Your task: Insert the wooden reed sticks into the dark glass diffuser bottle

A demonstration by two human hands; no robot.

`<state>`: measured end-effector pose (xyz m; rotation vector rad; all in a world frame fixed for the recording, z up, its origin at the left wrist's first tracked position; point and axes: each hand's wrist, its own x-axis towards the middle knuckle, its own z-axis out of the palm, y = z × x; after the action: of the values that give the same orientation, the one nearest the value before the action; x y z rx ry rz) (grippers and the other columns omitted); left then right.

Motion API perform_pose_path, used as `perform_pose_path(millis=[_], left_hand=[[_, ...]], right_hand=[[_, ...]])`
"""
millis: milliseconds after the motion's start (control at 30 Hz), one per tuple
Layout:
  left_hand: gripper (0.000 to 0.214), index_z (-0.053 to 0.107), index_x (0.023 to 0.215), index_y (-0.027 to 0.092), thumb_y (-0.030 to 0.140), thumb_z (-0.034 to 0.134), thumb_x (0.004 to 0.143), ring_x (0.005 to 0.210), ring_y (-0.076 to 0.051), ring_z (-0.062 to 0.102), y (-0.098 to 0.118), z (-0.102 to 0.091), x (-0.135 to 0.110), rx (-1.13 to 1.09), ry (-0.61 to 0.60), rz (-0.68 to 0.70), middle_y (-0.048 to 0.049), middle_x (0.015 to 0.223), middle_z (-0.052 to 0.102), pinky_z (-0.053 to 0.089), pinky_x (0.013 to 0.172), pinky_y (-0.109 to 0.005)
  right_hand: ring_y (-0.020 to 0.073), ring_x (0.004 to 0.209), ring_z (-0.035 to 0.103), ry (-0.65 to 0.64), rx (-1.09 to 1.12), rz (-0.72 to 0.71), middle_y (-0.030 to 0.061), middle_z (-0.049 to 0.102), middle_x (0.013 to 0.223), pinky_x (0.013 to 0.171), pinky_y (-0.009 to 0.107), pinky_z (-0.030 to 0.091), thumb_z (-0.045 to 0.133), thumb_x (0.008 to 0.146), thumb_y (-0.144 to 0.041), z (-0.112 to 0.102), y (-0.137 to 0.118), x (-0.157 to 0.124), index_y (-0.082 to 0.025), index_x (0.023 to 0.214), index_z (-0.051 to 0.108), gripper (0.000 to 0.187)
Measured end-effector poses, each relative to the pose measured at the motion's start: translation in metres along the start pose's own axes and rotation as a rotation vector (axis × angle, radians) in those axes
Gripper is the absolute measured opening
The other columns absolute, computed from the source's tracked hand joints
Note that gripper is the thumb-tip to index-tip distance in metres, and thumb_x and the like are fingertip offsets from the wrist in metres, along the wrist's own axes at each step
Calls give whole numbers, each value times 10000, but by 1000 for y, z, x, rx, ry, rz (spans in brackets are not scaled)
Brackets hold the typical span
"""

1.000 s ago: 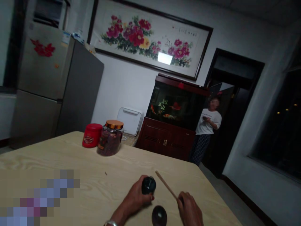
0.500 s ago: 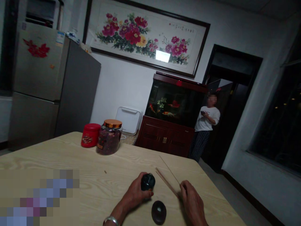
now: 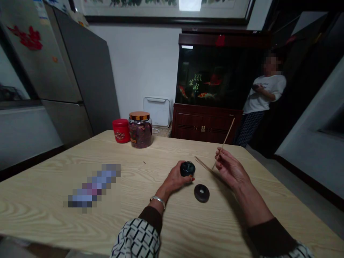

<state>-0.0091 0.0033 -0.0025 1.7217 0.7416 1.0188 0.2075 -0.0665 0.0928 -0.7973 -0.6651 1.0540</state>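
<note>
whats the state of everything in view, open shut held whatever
left hand, shut around a dark round object
right hand, pinching thin wooden sticks, raised off the table
dark ring-shaped disc, flat on the table
glass jar, gold lid on, full of dark red dried matter
red canister, upright, looks closed
fridge, doors shut
fish tank, fish inside
person, standing, holding something dark

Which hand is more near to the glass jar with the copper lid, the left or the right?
Left. The left hand, closed around a dark round object, is in front of the glass jar and to its right. The right hand, holding thin wooden sticks, is farther right.
</note>
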Motion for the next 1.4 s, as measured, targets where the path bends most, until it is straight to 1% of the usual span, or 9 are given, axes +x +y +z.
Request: perform_pose_path(millis=[200,433,633,833,1067,1133,1233,1300,1400], left_hand=[[727,512,1237,130,286,856,616,914,-202,580,-3,0,0,-12,6,-6,-94,1027,639,457,823,-321],[736,526,1224,176,292,871,585,915,-200,598,-5,1,1,-20,19,-18,-68,1034,647,479,809,-306],[720,542,1213,175,279,871,581,908,-199,604,-4,1,1,-56,4,-10,-72,1035,651,490,807,-306],[739,540,1232,190,308,875,584,959,-221,594,-3,0,1,-17,10,10,-75,1067,644,480,854,-333],[746,533,1246,199,341,870,596,981,-230,587,-6,0,-1,6,13,24,-76,1095,634,476,870,-345],[761,535,1251,197,353,875,588,1012,-244,582,-7,0,-1,26,29,31,-85,1129,623,473,894,-360],[785,544,1253,183,362,883,568,1085,-268,555,-7,-1,0,86,83,61,-110,1205,583,451,955,-387],[792,542,1257,173,366,881,569,1106,-274,546,-6,-1,0,118,96,70,-120,1223,568,442,972,-393],[786,536,1260,174,368,874,577,1087,-267,554,-2,-1,0,131,90,60,-113,1203,578,448,957,-385]], right_hand=[[90,725,626,58,-33,-37,23,690,895,529,139,478,804,648,-192,6,17,10,-173,912,701,284],[103,753,637,1,-112,-102,14,692,903,541,140,506,844,635,-297,17,27,14,-206,867,707,285],[124,765,638,-71,-362,-239,31,686,892,568,183,508,778,736,-388,28,40,19,-193,906,686,275],[143,765,628,-160,-557,-342,44,680,891,603,233,495,708,805,-395,33,45,18,-185,941,659,255],[153,751,620,-140,-639,-368,52,676,881,618,259,486,687,806,-405,41,47,12,-182,945,657,264],[154,739,620,-41,-608,-384,53,671,893,600,256,479,695,788,-416,34,42,16,-185,940,653,280],[141,653,582,115,-676,-419,32,646,823,540,242,431,659,791,-429,8,27,25,-198,952,647,282],[146,623,565,90,-951,-401,25,638,766,551,253,414,612,805,-416,-17,15,30,-207,937,661,252],[180,679,599,-79,-1523,-294,40,674,767,615,279,405,552,825,-390,-48,5,27,-230,841,675,202]])
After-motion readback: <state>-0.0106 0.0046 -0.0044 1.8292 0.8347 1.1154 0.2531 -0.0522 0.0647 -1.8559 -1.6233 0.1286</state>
